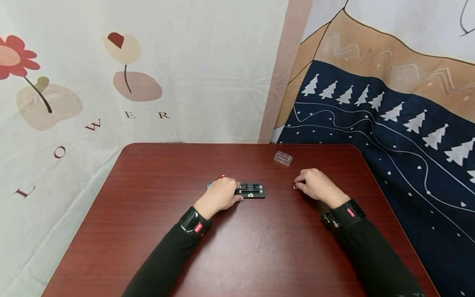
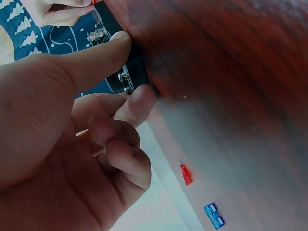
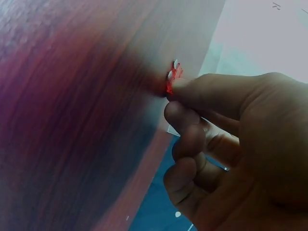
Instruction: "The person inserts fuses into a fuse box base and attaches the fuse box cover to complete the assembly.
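Two hands worked over one red-brown worktop, with one black board, two small red pieces, one separate small blue piece and one clear plastic box there. The board lay a little left of the worktop's middle, towards the far side, its left end covered by the left hand. That hand was nearly closed, pinching the board between thumb and forefinger, the remaining fingers bent towards the palm. The right hand, well apart to the right, was also nearly closed: thumb and forefinger gripped the first red piece just by the worktop, the other fingers curled beneath the thumb. The second red piece lay loose just beyond the left hand, and the blue piece lay near it, farther left. The box sat well apart from the board, at the far right, beyond the right hand.
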Motion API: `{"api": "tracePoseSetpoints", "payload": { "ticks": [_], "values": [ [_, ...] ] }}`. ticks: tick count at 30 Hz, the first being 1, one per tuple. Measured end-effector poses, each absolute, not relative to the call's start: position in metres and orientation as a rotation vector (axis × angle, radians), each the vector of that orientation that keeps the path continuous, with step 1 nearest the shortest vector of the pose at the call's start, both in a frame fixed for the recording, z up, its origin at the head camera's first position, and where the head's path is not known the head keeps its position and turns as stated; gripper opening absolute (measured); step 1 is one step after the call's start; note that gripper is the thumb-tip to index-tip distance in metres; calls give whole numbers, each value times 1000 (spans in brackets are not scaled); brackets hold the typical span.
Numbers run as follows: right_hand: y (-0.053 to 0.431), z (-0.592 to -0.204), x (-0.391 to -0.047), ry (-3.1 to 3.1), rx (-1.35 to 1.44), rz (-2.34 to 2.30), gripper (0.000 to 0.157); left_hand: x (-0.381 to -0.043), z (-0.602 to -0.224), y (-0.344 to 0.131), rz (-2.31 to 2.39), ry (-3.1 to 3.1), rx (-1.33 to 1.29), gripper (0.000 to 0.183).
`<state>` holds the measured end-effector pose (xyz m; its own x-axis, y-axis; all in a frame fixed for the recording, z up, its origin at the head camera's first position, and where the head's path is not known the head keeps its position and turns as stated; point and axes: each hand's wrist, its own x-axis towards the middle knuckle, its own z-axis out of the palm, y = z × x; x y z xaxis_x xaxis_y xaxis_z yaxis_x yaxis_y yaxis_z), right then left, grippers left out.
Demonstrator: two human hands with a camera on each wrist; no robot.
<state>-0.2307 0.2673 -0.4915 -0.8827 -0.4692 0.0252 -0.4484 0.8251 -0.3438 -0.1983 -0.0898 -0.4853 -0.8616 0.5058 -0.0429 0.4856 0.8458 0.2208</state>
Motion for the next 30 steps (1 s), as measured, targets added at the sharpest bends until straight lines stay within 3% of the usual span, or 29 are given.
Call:
{"api": "tracePoseSetpoints", "payload": {
  "ticks": [18,30],
  "values": [
    [259,-491,-229,2959,-690,-551,10,-199,-487,-91,311,2923,783,43],
    [218,-461,-220,3005,-802,-675,11,-198,-483,-90,329,2899,748,46]
  ]
}}
